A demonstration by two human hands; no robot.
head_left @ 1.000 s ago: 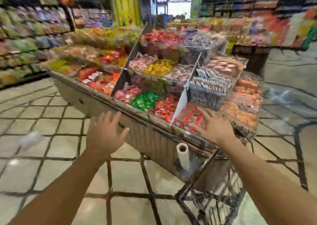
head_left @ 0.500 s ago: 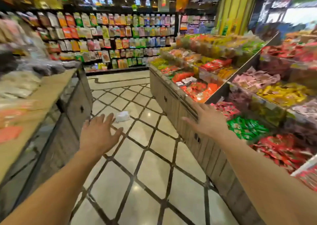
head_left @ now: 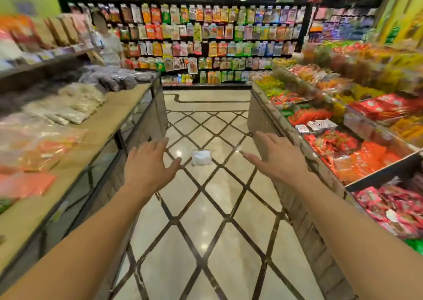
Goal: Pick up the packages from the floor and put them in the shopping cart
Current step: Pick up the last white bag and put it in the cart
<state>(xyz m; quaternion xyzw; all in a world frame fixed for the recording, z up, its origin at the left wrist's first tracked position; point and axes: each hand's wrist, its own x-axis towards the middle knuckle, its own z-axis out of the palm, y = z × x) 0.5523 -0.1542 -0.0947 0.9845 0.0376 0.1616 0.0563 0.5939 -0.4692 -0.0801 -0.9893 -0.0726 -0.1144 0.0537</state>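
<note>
From the head camera, both bare forearms reach forward down a shop aisle, roughly parallel, palms turned down. The left hand (head_left: 150,162) is held out flat over the floor, its fingers straight and slightly spread, thumb stuck out to the right; it holds nothing. The right hand (head_left: 275,156) is held the same way, fingers extended and pointing ahead, thumb angled inward toward the left hand; it too holds nothing. The two hands stay well apart, with the aisle showing between them.

A white package (head_left: 201,157) lies flat on the tiled floor (head_left: 212,219), in the gap between the hands and farther down the aisle, touching neither. To the left runs a glass-fronted counter (head_left: 109,139) heaped with bagged goods; to the right a display bin (head_left: 286,139) holds red and orange packets. A wall of hanging packets (head_left: 217,41) closes the far end, and another person (head_left: 109,43) stands beside it at the left.
</note>
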